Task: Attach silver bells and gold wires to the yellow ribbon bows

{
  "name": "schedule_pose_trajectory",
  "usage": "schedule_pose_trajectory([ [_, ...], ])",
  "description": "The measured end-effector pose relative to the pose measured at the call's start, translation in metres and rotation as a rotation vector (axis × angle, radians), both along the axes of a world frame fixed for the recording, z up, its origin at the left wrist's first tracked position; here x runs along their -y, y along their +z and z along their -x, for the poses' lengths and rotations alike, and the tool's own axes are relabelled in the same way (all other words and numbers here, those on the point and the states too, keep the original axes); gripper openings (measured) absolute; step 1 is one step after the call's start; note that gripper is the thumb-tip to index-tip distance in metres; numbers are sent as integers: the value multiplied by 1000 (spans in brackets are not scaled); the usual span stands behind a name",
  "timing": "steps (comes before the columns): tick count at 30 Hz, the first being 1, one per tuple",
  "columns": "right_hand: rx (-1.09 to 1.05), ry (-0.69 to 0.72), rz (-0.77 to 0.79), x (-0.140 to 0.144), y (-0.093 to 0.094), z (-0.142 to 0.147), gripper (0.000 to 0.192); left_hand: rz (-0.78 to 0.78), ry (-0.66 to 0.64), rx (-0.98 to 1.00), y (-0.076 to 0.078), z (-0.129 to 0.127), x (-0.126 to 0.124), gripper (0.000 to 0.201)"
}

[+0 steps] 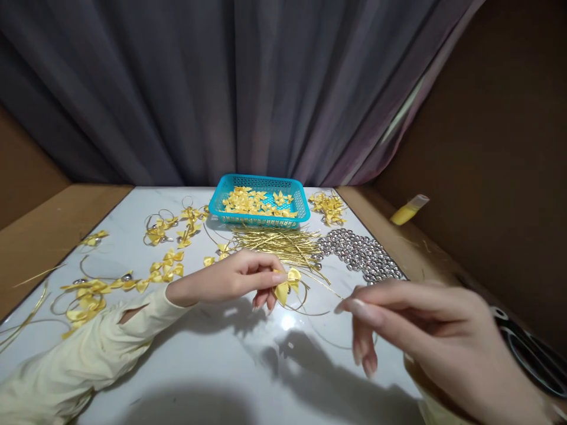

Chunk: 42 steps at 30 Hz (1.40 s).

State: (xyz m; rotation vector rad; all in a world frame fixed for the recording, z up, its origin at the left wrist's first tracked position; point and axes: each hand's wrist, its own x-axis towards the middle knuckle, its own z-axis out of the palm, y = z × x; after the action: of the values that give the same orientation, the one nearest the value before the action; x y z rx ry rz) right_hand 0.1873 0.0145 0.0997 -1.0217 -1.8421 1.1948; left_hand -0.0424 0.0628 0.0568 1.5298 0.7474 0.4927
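My left hand [248, 277] pinches a yellow satin ribbon bow [287, 286] between thumb and fingers, above the white tabletop. A thin gold twist tie [328, 287] runs from the bow toward my right hand [411, 330], whose thumb and forefinger are pinched on its end. Another stretch of gold tie curls beneath the bow. Just behind the hands lies a pile of loose gold twist ties [279, 243]. To its right spreads a heap of small silver bells or beads [354, 251]; their exact kind is too small to tell.
A turquoise basket [215, 206] with yellow bows stands at the back. More bows with ties lie at left [91, 301] and back right [328, 206]. Black-handled scissors [531, 354] rest at the right, below a yellow tube [410, 210]. A grey curtain [199, 88] hangs behind.
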Motion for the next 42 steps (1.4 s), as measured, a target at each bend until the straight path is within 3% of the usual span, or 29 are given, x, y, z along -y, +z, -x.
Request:
schedule_pose_trajectory([
  [3, 116, -39, -7, 5, -22, 7, 20, 36, 9, 57, -2, -2, 0, 20],
  [7, 194, -76, -140, 6, -42, 14, 25, 117, 4, 148, -8, -4, -1, 19],
  [17, 227, 28, -145, 1, -55, 9, 24, 131, -8, 193, -12, -10, 3, 19],
  [21, 170, 15, -114, 2, -54, 7, 23, 84, 4, 163, -12, -9, 4, 20],
  [25, -25, -17, 37, -3, -45, 3, 21, 20, -17, 17, -13, -9, 2, 22],
  [29, -298, -140, 203, -20, -34, 1, 17, 10, -175, -110, -18, -9, 1, 27],
  [35, -539, -177, 259, -58, -24, -2, 13, 4, -360, -161, -25, -10, 3, 26],
  [39, -562, -175, 258, -73, -28, -9, 11, 58, -398, -163, -28, -12, 3, 25],
  [42, -413, -119, 179, -72, -35, -16, 14, 120, -415, -103, -30, -10, 0, 23],
])
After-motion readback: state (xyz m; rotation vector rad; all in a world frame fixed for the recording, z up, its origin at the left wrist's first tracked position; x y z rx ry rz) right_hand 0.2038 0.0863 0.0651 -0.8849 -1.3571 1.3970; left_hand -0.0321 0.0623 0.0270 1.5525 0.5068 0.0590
